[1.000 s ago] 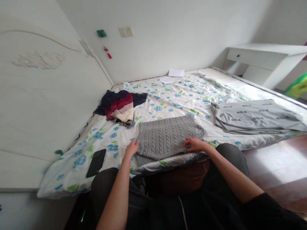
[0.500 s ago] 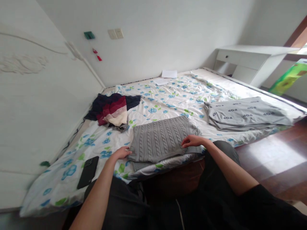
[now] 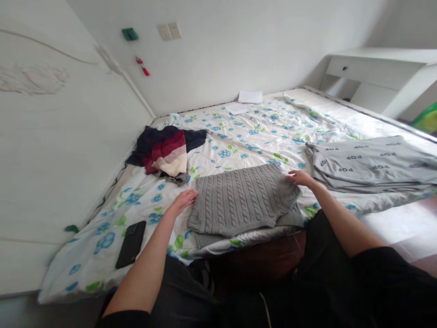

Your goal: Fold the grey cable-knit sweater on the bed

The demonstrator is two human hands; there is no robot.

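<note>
A grey cable-knit sweater (image 3: 239, 198) lies folded flat near the front edge of the bed, its ribbed hem toward me. At its left edge rests my left hand (image 3: 184, 201), open, with the fingers stretched out along the knit. My right hand (image 3: 301, 178) is by the upper right edge of the sweater, fingers extended toward the knit and apart. Whether the right fingertips press on the fabric is hard to make out. Left of my left forearm lies a black phone (image 3: 131, 243).
A crumpled navy, red and cream garment (image 3: 167, 152) lies at the back left. Folded grey fabric printed "POP" (image 3: 368, 161) lies on the right. White papers (image 3: 250, 97) rest by the wall on the flowered bedsheet (image 3: 221, 136). A white desk (image 3: 375, 73) stands beyond.
My right hand has moved from the sweater's lower right front up to its right edge. My left hand has shifted slightly up along the left edge. The camera view has turned slightly left.
</note>
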